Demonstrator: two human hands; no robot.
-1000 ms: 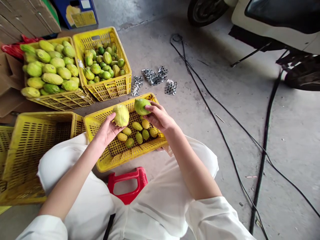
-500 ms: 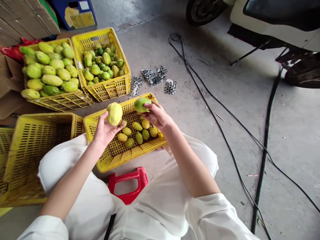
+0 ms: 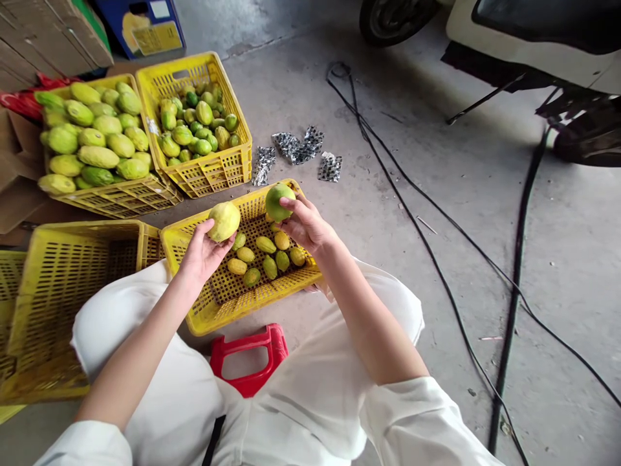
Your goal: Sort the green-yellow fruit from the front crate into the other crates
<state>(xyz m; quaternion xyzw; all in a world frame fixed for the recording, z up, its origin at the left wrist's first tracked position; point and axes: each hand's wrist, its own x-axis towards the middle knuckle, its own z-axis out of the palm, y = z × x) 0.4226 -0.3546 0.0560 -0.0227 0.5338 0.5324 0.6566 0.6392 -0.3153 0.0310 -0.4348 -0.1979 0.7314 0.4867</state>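
A pale yellow fruit is cradled in the left hand, its fingers spread wide beneath and the thumb laid against the near side, so that the top is left uncovered. A green fruit is pinched in the right hand from its right side, the fingers parted by about its width; how far they reach around the back cannot be told. Both fruits are held apart, over the low yellow crate, in which small ribbed fruits are scattered across the slatted bottom. The yellow fruit could be rolled off if the left palm were tilted, since it is supported mainly from below. The green one could be lost more easily, being gripped at one side only; because it is held near the far rim, it might be knocked there or dropped onto the concrete floor. Either fruit, if let fall inside, could be bruised, and the small ones struck.
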